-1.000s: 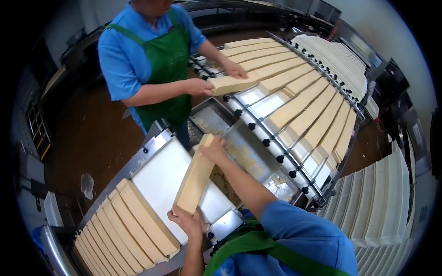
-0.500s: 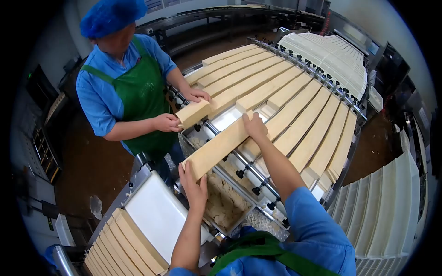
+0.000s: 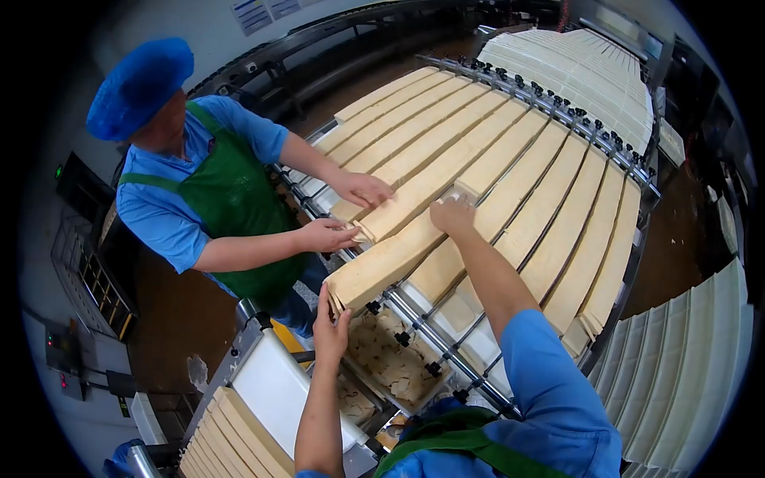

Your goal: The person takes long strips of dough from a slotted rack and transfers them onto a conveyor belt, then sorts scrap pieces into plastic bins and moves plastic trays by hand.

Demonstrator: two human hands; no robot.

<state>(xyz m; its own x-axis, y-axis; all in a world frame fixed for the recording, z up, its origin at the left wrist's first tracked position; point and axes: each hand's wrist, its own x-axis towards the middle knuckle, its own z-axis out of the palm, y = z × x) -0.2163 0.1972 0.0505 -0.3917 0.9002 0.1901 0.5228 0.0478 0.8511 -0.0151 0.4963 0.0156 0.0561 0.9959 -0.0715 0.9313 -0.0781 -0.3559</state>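
Observation:
A long cream-coloured layered strip lies slantwise in front of me, its near end reaching past the metal roller bar. At that near end, my left hand has its fingers and thumb closed about the layered edge. My right hand is curled at the strip's far end; the fingertips are partly hidden. Several similar strips lie side by side in lanes on the table. Beside mine, another strip has a co-worker's open hands at its near end.
A bin of scraps sits below the roller bar. At lower left, a white belt carries more stacked strips. Pale ribbed sheets hang at right. A co-worker in a green apron stands at left.
My strip has moved from a raised slant over the bin into line with the lanes, both hands along with it. The co-worker's hands have loosened from their strip's end. The view has shifted.

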